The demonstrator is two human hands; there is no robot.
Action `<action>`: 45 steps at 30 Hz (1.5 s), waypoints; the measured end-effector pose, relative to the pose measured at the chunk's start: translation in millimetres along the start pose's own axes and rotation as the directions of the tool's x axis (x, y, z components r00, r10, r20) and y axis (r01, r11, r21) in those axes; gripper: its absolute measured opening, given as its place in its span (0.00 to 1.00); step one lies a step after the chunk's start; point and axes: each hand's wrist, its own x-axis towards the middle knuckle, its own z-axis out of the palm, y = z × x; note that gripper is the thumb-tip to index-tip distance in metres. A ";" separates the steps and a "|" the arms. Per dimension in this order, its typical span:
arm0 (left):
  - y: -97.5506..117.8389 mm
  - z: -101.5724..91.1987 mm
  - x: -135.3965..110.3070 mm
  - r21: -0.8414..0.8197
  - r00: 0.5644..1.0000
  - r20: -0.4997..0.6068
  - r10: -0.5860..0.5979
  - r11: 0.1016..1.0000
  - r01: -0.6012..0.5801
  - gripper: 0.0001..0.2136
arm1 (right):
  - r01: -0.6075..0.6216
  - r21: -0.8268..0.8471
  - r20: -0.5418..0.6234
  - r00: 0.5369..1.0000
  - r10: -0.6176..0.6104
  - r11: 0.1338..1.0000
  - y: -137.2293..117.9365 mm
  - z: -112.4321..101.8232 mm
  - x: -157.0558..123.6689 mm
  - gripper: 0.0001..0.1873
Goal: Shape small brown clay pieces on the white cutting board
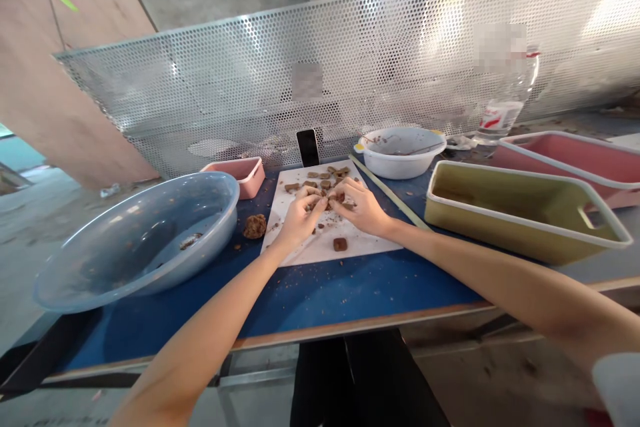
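My left hand point(301, 215) and my right hand point(364, 208) meet over a white sheet point(300, 255), thumbs and fingers closed in a pinch. Between the fingertips shows a small brown clay-like piece point(325, 196), mostly covered by the fingers. Behind my hands, several shaped brown pieces point(325, 184) lie on the sheet. Nearer to me sits a small squarish brown block point(340, 244), with crumbs scattered around it. A rough brown lump point(255, 227) rests on the blue tabletop, left of the sheet.
At left stands a large blue basin point(150, 247), by a small pink basket point(250, 177). A phone point(307, 147) leans upright behind the sheet. To the right are a thin strip point(390, 193), white basin point(400, 163), olive bin point(510, 223), pink bin point(575, 160) and bottle point(505, 103).
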 end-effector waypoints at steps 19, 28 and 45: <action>4.6 4.1 -4.5 0.116 0.991 -0.093 0.091 0.990 -0.080 0.21 | -0.290 0.254 -0.071 0.946 0.317 0.923 -11.0 0.6 5.2 0.14; -10.7 -0.4 -5.1 0.095 0.979 -0.197 0.041 0.995 -0.022 0.21 | -0.282 0.091 0.146 0.952 0.267 0.955 13.1 -22.6 0.4 0.34; -11.5 6.1 -7.1 0.116 0.982 -0.182 0.049 0.993 -0.028 0.19 | -0.119 0.040 0.250 0.962 0.105 0.992 16.5 -27.1 -13.7 0.28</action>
